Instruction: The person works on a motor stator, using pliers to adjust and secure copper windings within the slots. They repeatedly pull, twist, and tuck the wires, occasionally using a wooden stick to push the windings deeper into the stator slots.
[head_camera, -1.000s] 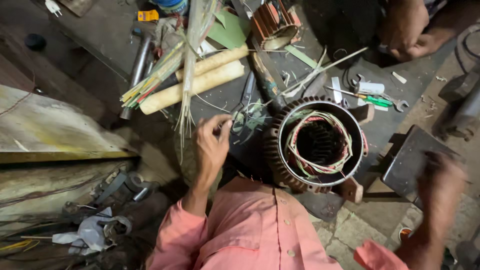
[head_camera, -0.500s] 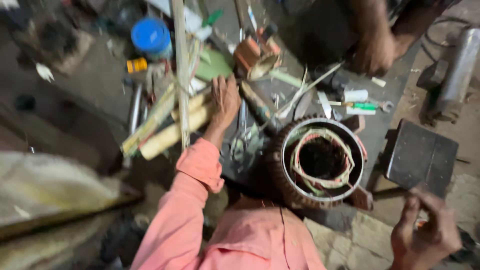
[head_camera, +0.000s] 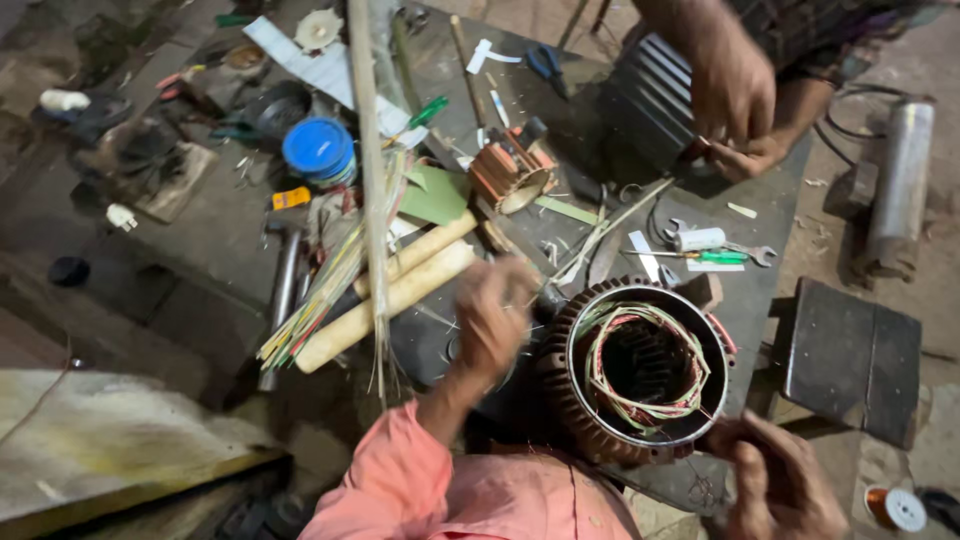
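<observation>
Right hand (head_camera: 778, 478): rests at the lower right edge of the stator (head_camera: 640, 368), fingers curled against the casing rim; whether they pinch a wire or only steady the casing cannot be told.
Left hand (head_camera: 492, 318): raised over the bench (head_camera: 200, 230) just left of the stator, blurred, fingers loosely bent; whether anything is held cannot be told.
Stator position: stands on end on the bench, open bore facing up, directly in front of the person, between the two hands.
Stator build: ribbed metal casing, dark laminated bore, loops of thin wire (head_camera: 645, 345) in red, green and pale colours around the bore mouth.
Handling, casing: judged heavy and rigid (iron core, metal shell); the ribs give a non-slip hold.
Handling, windings: judged soft and easily kinked; insulation likely scratches on the slot edges.
Hold points: the outer ribs or the rim, both hands on opposite sides; not the wire loops.
Stability: on end it probably rocks little, yet a push at the rim could tip it.
Nearby, left: two pale rolls (head_camera: 400, 285), a bundle of thin sticks (head_camera: 330, 290), a blue lid (head_camera: 318, 148).
Nearby, above: a small coil former (head_camera: 512, 172), a green screwdriver (head_camera: 715, 257), a spanner (head_camera: 755, 255).
Far side: another person's hands (head_camera: 735, 110) work at a dark ribbed housing (head_camera: 650, 100).
</observation>
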